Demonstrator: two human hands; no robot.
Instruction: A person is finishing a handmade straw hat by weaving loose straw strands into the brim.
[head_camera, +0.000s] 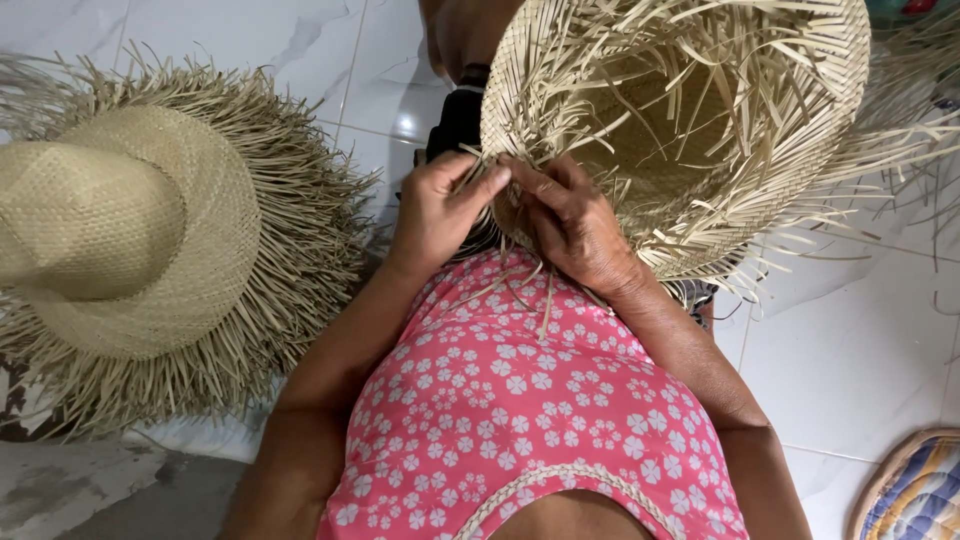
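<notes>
A half-woven straw hat (700, 110) rests upside down on my lap, its inside full of loose pale strands. My left hand (435, 215) pinches strands at the hat's near brim edge. Pressed against it, my right hand (570, 225) grips the same brim edge with curled fingers. Both hands meet at the lower left rim of the hat. A few loose strands (545, 300) hang down onto my pink flowered dress (530, 400).
A finished straw hat (130, 230) with a wide frayed fringe lies on the white tiled floor (860, 360) at the left. A striped woven mat (915, 495) shows at the bottom right corner. More loose straw (920, 60) spreads at the top right.
</notes>
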